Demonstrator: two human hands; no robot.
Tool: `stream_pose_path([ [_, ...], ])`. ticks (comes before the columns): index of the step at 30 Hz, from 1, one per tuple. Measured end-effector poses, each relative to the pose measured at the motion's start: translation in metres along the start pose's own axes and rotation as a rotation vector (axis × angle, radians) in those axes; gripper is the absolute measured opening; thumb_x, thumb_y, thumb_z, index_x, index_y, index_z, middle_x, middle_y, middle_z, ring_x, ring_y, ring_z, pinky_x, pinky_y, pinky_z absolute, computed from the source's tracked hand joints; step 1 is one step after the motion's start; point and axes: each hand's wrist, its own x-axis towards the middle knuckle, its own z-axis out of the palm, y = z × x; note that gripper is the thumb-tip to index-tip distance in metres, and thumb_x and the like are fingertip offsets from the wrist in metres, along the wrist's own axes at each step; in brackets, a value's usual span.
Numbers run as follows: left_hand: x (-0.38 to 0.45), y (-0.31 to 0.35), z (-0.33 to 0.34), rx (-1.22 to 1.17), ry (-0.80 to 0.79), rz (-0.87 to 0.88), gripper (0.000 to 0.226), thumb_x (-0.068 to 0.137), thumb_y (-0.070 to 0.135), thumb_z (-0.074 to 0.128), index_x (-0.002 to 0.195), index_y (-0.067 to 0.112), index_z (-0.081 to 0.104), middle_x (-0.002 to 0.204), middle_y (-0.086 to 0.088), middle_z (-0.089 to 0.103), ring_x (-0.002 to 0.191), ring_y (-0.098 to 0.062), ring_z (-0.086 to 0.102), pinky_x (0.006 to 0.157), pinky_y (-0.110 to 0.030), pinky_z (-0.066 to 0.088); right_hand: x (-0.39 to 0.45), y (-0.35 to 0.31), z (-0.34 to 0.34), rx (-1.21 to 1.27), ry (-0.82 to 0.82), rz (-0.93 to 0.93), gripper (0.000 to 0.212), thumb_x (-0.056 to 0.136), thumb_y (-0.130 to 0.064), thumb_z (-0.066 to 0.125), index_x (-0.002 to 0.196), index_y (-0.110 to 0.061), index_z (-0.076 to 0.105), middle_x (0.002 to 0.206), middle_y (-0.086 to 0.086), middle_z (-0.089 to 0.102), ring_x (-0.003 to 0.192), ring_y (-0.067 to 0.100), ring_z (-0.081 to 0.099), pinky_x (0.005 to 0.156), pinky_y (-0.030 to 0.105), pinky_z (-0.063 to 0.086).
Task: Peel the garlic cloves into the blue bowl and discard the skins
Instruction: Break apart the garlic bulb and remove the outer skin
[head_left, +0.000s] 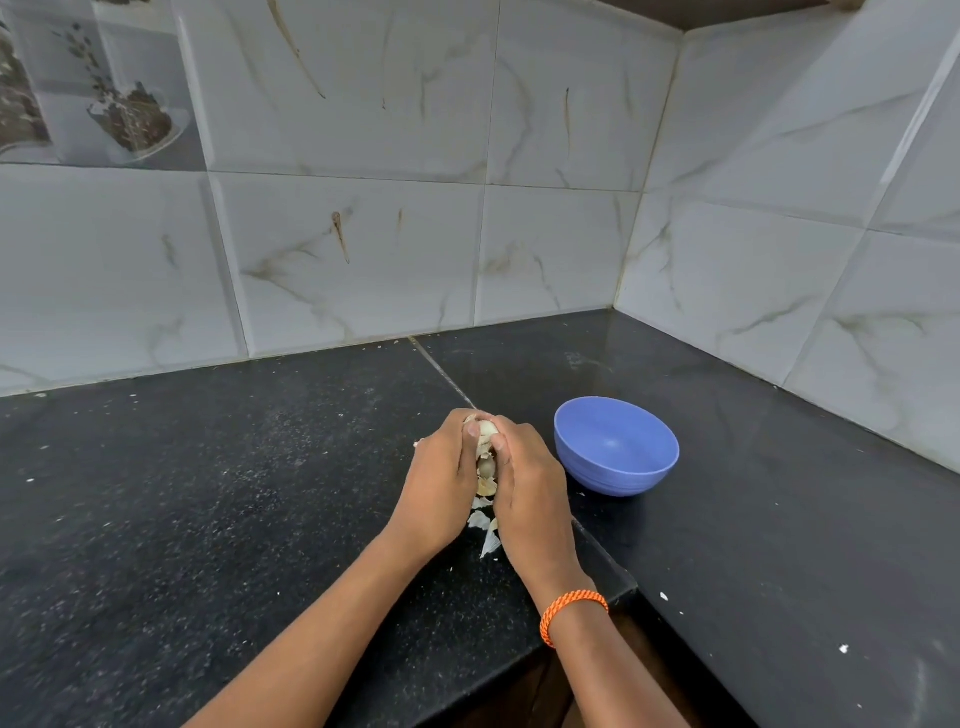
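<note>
A garlic bulb (486, 432) with papery skin is held between both hands over the black counter. My left hand (441, 483) grips it from the left with the thumb on top. From the right, my right hand (524, 488) grips it too, thumb pressed against the bulb; an orange band is on that wrist. Loose skins (483, 519) lie on the counter under and just behind the hands. The blue bowl (644, 467) stands to the right of the hands, upright, with nothing visible inside.
The black granite counter (234, 493) runs into a tiled corner; tiled walls stand behind and to the right. Its front edge steps inward under my right wrist. Small white flecks (664, 596) lie on the right slab.
</note>
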Motion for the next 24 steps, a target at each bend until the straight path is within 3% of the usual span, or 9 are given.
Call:
stream_pose_path([
  [3,-0.001,0.003,0.003,0.038,0.011,0.013,0.036,0.118,0.026,0.033,0.126,0.019,0.067,0.097,0.007,0.074,0.084,-0.009,0.070,0.075,-0.035,0.058,0.003,0.003,0.001,0.036,0.086,0.045,0.034,0.112,-0.026,0.043,0.136,-0.018,0.067,0.113,-0.004,0.068,0.098,0.008,0.065,0.081,0.012,0.051],
  [6,0.000,0.004,0.002,0.043,0.017,0.004,0.037,0.118,0.027,0.033,0.124,0.019,0.068,0.093,0.010,0.073,0.080,-0.002,0.068,0.073,-0.025,0.053,0.006,0.004,0.000,0.132,0.107,0.090,0.043,0.112,-0.035,0.040,0.129,-0.013,0.072,0.115,-0.004,0.074,0.104,0.006,0.068,0.088,0.008,0.050],
  [10,0.001,0.004,-0.005,0.045,0.010,0.010,0.037,0.118,0.026,0.036,0.120,0.019,0.071,0.074,0.017,0.066,0.070,0.002,0.065,0.066,-0.014,0.046,0.009,0.008,0.000,0.270,0.077,0.164,0.034,0.116,-0.026,0.043,0.122,-0.017,0.075,0.110,-0.010,0.076,0.106,-0.002,0.068,0.087,0.009,0.050],
  [17,0.001,0.000,-0.005,0.050,0.039,0.012,0.036,0.118,0.018,0.039,0.113,0.020,0.075,0.059,0.010,0.065,0.058,-0.008,0.068,0.065,-0.023,0.055,0.012,0.012,-0.002,0.308,0.022,0.256,0.034,0.116,-0.024,0.041,0.120,-0.021,0.075,0.108,-0.009,0.076,0.106,-0.007,0.067,0.082,0.008,0.053],
  [24,0.001,0.001,-0.009,-0.022,0.005,-0.006,0.037,0.118,0.018,0.040,0.111,0.019,0.077,0.065,-0.004,0.072,0.054,-0.016,0.069,0.064,-0.027,0.060,0.014,0.016,-0.003,0.391,-0.008,0.322,0.034,0.116,-0.023,0.042,0.114,-0.023,0.076,0.105,-0.012,0.076,0.103,-0.004,0.070,0.082,0.015,0.058],
])
